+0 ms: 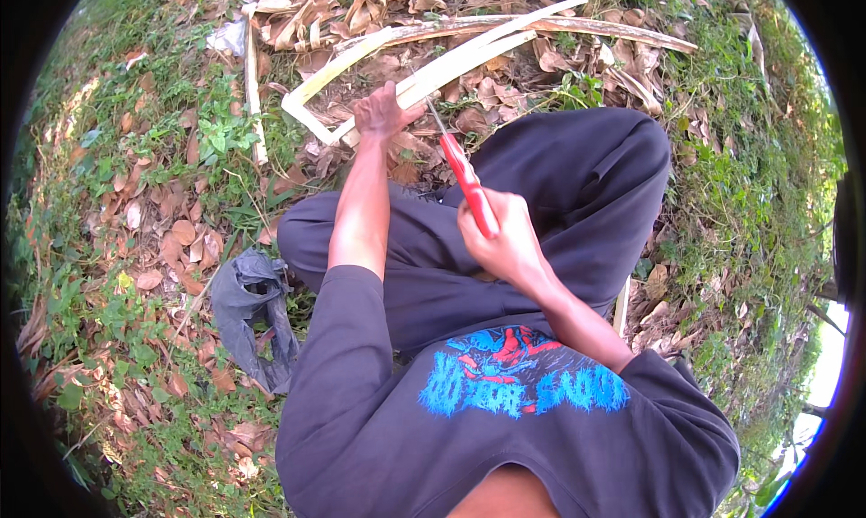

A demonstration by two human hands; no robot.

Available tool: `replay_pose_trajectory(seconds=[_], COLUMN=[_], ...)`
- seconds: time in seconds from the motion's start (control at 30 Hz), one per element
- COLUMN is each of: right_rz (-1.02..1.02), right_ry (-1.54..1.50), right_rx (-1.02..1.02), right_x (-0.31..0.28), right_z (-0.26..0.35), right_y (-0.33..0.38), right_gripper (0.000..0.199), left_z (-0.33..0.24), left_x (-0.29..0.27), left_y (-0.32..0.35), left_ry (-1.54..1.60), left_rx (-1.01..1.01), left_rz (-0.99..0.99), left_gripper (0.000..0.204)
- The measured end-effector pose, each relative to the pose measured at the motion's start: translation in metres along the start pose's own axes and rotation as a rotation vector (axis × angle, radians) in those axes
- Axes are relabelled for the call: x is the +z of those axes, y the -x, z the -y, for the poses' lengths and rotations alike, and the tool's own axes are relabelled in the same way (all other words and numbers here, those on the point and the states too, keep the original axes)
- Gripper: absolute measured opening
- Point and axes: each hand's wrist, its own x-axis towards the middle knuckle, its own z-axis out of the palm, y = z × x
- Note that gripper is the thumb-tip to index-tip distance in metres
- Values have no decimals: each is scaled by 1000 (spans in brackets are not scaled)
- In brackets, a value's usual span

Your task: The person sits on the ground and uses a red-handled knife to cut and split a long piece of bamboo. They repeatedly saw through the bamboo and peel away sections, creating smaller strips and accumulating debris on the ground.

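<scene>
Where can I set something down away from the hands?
Two patches hold just leaves and weeds: the ground between the dark plastic bag and the thin pale stick beyond it, and the stretch right of the right knee. Crowded: straight ahead, with pale strips, the left hand, and the right hand holding the red-handled tool.

Tool handle, red; blade, grey. Stalks, pale cream to yellow-green, one streaked with brown. Shirt, black, with blue and red print. Trousers, plain black. Bag, dark grey. Leaves, brown; plants, green.
</scene>
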Motion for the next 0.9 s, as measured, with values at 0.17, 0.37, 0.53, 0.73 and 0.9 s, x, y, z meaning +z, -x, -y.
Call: replay_pose_trajectory(seconds=[0.17, 0.37, 0.53, 0.73, 0.9], right_rz=[-48, 41, -7, 5, 7], right_ry=[67, 45, 99, 45, 98], right_rx=[40, -2, -14, -45, 66], right_x=[-4, -6, -2, -7, -8], right_z=[-18, -6, -15, -8, -12], right_y=[-54, -7, -61, -9, -57], right_gripper=[18, 13, 17, 15, 15], left_z=[-8, 2, -8, 5, -3], left_x=[-3, -5, -4, 3, 1], left_y=[-4, -10, -8, -7, -5], left_ry=[-1, -10, 13, 43, 6], left_rx=[-8, -1, 18, 39, 26], left_rz=[14, -3, 31, -45, -19], left_gripper=[59, 61, 67, 67, 64])
